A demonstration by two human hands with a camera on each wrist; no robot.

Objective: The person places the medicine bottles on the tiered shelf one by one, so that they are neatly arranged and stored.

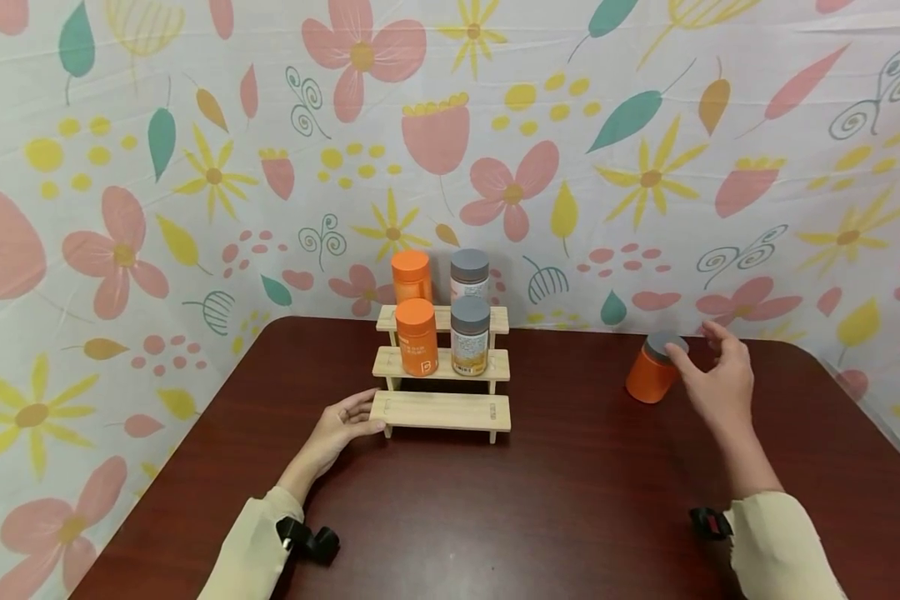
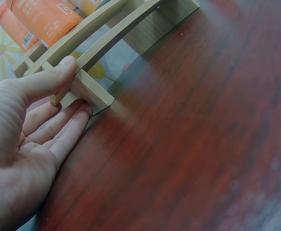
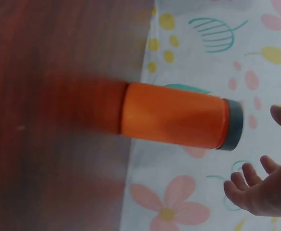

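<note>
At the near left end of a three-step wooden display rack [image 1: 440,408], my left hand [image 1: 337,432] holds the lowest step. In the left wrist view the thumb [image 2: 63,72] lies along the step's end, and the fingers reach underneath beside the leg. To the right, an orange bottle with a grey lid [image 1: 651,371] stands upright on the table. My right hand [image 1: 720,379] is beside it, with thumb and fingers spread near the lid. The right wrist view shows a gap between the lid [image 3: 234,125] and the fingertips [image 3: 232,186].
On the middle step stand an orange bottle [image 1: 417,342] and a grey-lidded jar [image 1: 470,342]. Behind them, the top step carries another orange bottle [image 1: 411,271] and grey-lidded jar [image 1: 469,271]. A flower-patterned cloth [image 1: 645,275] hangs behind the dark wooden table [image 1: 555,467].
</note>
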